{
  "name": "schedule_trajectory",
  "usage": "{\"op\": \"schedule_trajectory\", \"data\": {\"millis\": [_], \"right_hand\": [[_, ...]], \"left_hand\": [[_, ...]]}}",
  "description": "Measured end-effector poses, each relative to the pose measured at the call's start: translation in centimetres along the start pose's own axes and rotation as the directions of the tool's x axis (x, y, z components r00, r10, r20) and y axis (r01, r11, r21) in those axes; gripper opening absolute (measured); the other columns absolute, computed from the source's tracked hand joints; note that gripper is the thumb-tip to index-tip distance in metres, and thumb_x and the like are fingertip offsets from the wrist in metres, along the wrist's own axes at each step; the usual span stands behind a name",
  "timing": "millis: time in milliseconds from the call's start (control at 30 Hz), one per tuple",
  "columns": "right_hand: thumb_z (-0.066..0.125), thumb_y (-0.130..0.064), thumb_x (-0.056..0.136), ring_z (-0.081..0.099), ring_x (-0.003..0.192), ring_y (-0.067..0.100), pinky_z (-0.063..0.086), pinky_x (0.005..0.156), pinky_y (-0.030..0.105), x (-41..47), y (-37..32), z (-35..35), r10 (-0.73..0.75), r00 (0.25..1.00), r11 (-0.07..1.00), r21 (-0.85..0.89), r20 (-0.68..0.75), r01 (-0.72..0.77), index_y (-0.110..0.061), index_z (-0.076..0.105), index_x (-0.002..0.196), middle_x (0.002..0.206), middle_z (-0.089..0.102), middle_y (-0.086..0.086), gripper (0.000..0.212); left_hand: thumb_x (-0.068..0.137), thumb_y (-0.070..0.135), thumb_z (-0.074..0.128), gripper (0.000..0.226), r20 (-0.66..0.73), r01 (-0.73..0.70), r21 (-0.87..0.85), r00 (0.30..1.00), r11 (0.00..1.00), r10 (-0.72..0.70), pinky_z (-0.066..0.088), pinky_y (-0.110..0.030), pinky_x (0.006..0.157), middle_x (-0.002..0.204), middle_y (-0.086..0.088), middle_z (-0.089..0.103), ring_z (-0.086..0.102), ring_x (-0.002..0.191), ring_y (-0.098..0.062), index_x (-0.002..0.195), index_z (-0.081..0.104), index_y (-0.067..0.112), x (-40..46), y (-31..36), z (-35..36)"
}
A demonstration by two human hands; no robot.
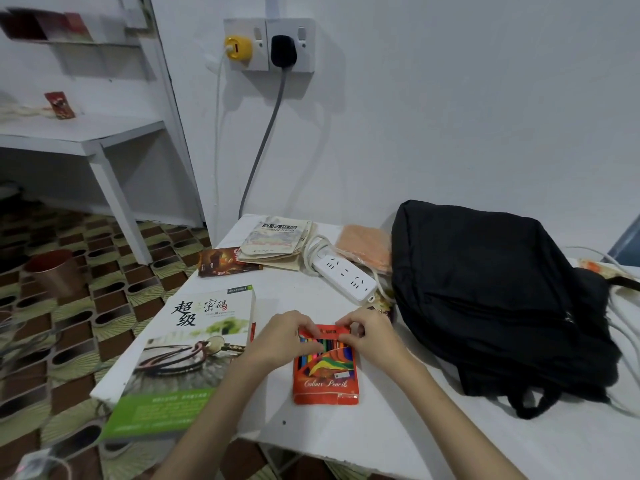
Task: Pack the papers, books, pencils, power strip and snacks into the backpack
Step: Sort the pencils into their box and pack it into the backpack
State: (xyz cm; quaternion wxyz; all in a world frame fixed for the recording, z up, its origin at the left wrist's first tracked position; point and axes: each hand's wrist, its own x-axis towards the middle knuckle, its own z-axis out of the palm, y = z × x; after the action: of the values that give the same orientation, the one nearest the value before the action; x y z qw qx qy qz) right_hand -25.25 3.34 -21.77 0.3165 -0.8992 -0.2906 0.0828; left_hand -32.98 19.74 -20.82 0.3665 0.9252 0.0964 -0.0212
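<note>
An orange colour pencil box (pixel 325 379) lies flat on the white table (pixel 346 434) in front of me. My left hand (pixel 282 337) and my right hand (pixel 369 336) both pinch its far top end, fingers curled on the flap. A black backpack (pixel 491 296) lies on its side to the right. A large book with a green cover (pixel 187 358) sits at the left edge. Further back lie a stack of books and papers (pixel 277 244), a white power strip (pixel 344 273), a brown snack packet (pixel 225 262) and an orange snack bag (pixel 365 245).
Wall sockets hold a yellow plug (pixel 237 47) and a black plug (pixel 284 50) with cables hanging down behind the table. White cables (pixel 620 327) run past the backpack at right. A copper bin (pixel 57 273) stands on the patterned floor at left, beside a white shelf unit (pixel 90 136).
</note>
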Motion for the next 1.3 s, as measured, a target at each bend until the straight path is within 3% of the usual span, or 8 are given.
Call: {"op": "schedule_trajectory", "data": {"millis": [167, 367, 467, 733, 967, 1100, 1200, 1300], "right_hand": [[0.065, -0.021, 0.086, 0.053, 0.090, 0.006, 0.042, 0.063, 0.011, 0.2, -0.5, -0.3, 0.096, 0.986, 0.995, 0.009, 0.135, -0.098, -0.012, 0.062, 0.117, 0.115, 0.062, 0.000, 0.032], [0.068, -0.014, 0.081, 0.055, 0.076, 0.008, 0.042, 0.057, 0.017, 0.4, -1.1, -0.2, 0.188, 0.975, 0.981, 0.017, 0.120, -0.191, -0.009, 0.068, 0.098, 0.081, 0.059, -0.005, 0.019], [0.070, -0.011, 0.079, 0.055, 0.073, 0.008, 0.042, 0.057, 0.017, 0.5, -0.9, -0.3, 0.203, 0.972, 0.974, 0.076, 0.116, -0.213, -0.012, 0.068, 0.094, 0.071, 0.054, -0.010, 0.016], [0.075, -0.021, 0.078, 0.063, 0.083, 0.014, 0.051, 0.073, 0.027, 0.1, -0.2, -1.7, 0.248, 0.958, 0.868, 0.406, 0.148, -0.287, -0.018, 0.053, 0.083, 0.093, 0.066, 0.003, 0.022], [0.064, -0.017, 0.088, 0.064, 0.054, 0.015, 0.045, 0.041, 0.020, -1.6, -0.9, -7.5, 0.170, 0.937, 0.648, 0.682, 0.305, -0.339, -0.001, 0.062, 0.105, 0.073, 0.070, 0.009, 0.023], [0.053, -0.006, 0.086, 0.057, 0.042, 0.020, 0.037, 0.034, 0.021, -3.0, 1.3, -11.1, 0.318, 0.945, 0.565, 0.785, 0.078, -0.255, 0.001, 0.060, 0.091, 0.058, 0.064, 0.013, 0.011], [0.046, -0.006, 0.083, 0.056, 0.039, 0.022, 0.034, 0.032, 0.019, -5.2, 4.5, -13.8, 0.469, 0.878, 0.470, 0.869, -0.096, -0.156, 0.003, 0.056, 0.095, 0.056, 0.063, 0.014, 0.018], [0.045, -0.010, 0.077, 0.057, 0.039, 0.023, 0.033, 0.030, 0.017, -8.3, 8.3, -15.9, 0.595, 0.775, 0.381, 0.924, -0.211, -0.041, 0.006, 0.054, 0.106, 0.063, 0.064, 0.017, 0.034]], "left_hand": [[0.070, 0.024, 0.080, 0.044, 0.083, 0.041, 0.081, 0.995, 0.996, -0.048, 0.047, -0.029, 0.092, 0.118, 0.004, 0.041, 0.045, 0.110, -0.013, 0.106, 0.055, 0.023, -0.1, 0.3, 0.2], [0.067, 0.070, 0.062, 0.093, 0.055, 0.221, 0.332, 0.966, 0.917, -0.252, 0.038, -0.043, 0.099, 0.130, -0.008, 0.032, 0.031, 0.123, -0.025, 0.133, 0.025, 0.015, -1.4, 2.1, 2.7], [0.057, 0.067, 0.071, 0.116, 0.054, 0.218, 0.423, 0.963, 0.879, -0.265, 0.033, -0.047, 0.102, 0.135, -0.010, 0.025, 0.026, 0.127, -0.028, 0.140, 0.008, 0.015, -1.9, 2.8, 4.2], [0.054, 0.037, 0.074, 0.108, -0.027, -0.042, 0.151, 0.999, 0.988, 0.047, 0.043, -0.042, 0.095, 0.134, 0.005, 0.028, 0.037, 0.116, -0.019, 0.140, 0.009, 0.028, -1.7, 1.8, 1.4], [0.054, 0.045, 0.069, 0.086, -0.050, -0.422, 0.020, 0.905, 0.906, 0.422, 0.041, -0.034, 0.099, 0.117, 0.024, 0.039, 0.044, 0.114, -0.006, 0.130, 0.030, 0.039, 0.0, 4.9, -0.6], [0.062, 0.067, 0.057, 0.083, -0.133, -0.538, 0.071, 0.830, 0.840, 0.542, 0.016, -0.029, 0.112, 0.144, 0.016, 0.023, 0.016, 0.137, -0.004, 0.135, 0.032, 0.037, 2.1, 8.6, 1.2], [0.081, 0.049, 0.058, 0.043, -0.258, -0.548, -0.210, 0.830, 0.810, 0.495, 0.029, -0.019, 0.103, 0.134, 0.013, 0.040, 0.033, 0.125, 0.005, 0.119, 0.048, 0.033, 3.7, 11.1, 3.1], [0.082, 0.034, 0.068, 0.029, -0.011, -0.538, -0.133, 0.840, 0.832, 0.542, 0.034, -0.027, 0.104, 0.118, 0.014, 0.051, 0.042, 0.113, 0.003, 0.109, 0.062, 0.025, 5.8, 11.9, 5.2]]}}
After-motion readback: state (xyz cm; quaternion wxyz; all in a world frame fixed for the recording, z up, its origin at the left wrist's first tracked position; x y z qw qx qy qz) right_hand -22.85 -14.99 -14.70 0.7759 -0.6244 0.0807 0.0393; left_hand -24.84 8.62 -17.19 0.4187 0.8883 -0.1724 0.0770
